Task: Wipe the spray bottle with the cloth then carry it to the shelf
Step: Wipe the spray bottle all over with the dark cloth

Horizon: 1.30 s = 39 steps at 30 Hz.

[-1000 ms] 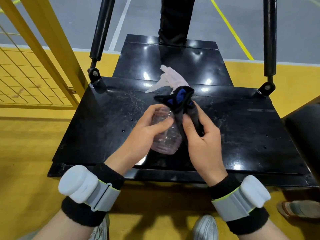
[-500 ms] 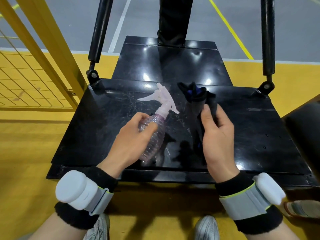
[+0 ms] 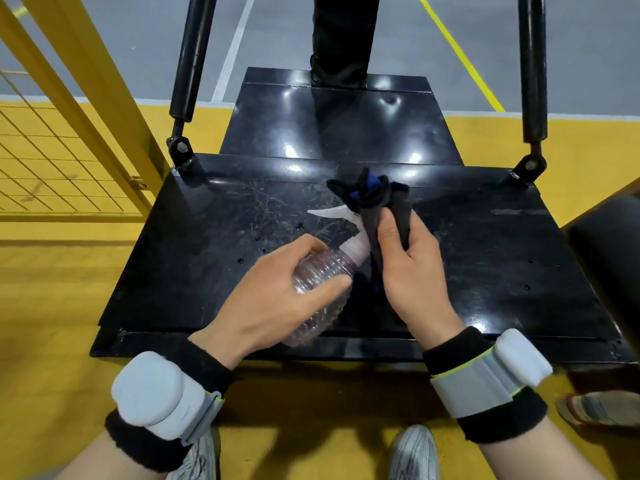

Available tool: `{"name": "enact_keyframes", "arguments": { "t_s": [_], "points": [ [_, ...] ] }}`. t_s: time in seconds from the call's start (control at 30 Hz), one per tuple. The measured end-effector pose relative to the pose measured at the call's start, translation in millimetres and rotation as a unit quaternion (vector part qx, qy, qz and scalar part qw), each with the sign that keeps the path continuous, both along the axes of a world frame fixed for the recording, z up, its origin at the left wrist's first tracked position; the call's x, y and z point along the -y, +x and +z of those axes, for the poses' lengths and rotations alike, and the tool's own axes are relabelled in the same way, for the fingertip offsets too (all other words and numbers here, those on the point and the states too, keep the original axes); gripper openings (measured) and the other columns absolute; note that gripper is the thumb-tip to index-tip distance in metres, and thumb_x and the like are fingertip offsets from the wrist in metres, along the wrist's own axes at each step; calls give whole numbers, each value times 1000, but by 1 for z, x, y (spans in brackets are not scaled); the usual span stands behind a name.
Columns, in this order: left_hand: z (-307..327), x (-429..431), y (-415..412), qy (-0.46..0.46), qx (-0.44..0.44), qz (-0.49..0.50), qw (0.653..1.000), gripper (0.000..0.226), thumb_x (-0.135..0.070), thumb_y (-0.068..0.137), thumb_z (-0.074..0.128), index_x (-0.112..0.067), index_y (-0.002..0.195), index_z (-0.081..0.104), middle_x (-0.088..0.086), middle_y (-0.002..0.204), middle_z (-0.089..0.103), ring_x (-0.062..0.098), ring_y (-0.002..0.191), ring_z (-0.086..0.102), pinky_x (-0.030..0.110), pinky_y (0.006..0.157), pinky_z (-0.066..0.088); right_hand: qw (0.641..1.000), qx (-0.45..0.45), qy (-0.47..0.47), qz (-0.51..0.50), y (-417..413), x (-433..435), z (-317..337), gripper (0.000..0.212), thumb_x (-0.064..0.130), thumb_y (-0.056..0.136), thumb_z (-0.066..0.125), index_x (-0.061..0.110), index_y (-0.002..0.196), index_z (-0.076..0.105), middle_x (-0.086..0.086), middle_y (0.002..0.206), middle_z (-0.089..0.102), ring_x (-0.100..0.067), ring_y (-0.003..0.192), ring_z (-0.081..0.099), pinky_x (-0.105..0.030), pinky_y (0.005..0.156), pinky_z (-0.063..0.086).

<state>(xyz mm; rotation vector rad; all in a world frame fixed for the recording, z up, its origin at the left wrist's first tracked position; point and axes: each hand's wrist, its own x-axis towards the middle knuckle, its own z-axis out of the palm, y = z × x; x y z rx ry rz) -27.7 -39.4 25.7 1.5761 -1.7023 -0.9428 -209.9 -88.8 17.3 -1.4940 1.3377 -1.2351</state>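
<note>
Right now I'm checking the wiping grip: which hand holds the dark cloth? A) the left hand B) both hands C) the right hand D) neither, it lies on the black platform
C: the right hand pinches the dark cloth against the sprayer head, while the left hand grips the clear spray bottle.

Above the platform (image 3: 194, 271), the bottle (image 3: 320, 285) lies tilted in the left hand (image 3: 277, 306), its head hidden behind the cloth (image 3: 377, 206) held by the right hand (image 3: 412, 275), with 2 shoes (image 3: 414, 452) in front of the platform.
</note>
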Motion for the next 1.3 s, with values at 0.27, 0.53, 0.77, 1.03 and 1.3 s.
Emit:
{"name": "enact_keyframes", "arguments": {
  "t_s": [0.27,0.53,0.77,1.03,1.3],
  "points": [
    [-2,6,11,49,8,-19,999,51,-75,75,59,-40,111,63,-20,101,72,0,92,68,31,85,55,997,-68,-37,8,3,-9,1,30,34,103,55,36,131,64,16,120,70,4,113,62,-22,100,46],
    [2,2,13,-2,58,-42,997,41,-67,81,59,-37,109,60,-15,98,71,4,88,67,39,81,55,992,-85,-97,17,5,-6,-3,26,31,105,53,36,129,62,21,114,69,9,110,61,-20,95,47],
    [-2,0,15,-9,104,-22,994,45,-74,81,54,-41,111,58,-19,99,69,0,88,64,35,80,54,977,114,159,81,-1,0,6,26,46,95,55,39,96,80,8,93,78,-11,86,72,-38,81,55],
    [-3,3,11,34,-10,2,999,46,-71,78,61,-38,109,64,-14,97,74,1,89,70,38,85,57,982,-104,-151,44,-2,-4,-6,55,10,95,66,25,147,57,8,137,62,-4,130,56,-16,110,40],
    [4,-2,14,-37,111,-27,993,44,-69,83,54,-37,113,59,-20,97,67,1,87,62,35,78,52,985,131,88,73,3,-1,7,32,31,103,52,42,93,80,16,93,79,2,88,72,-15,74,54]
  ]
}}
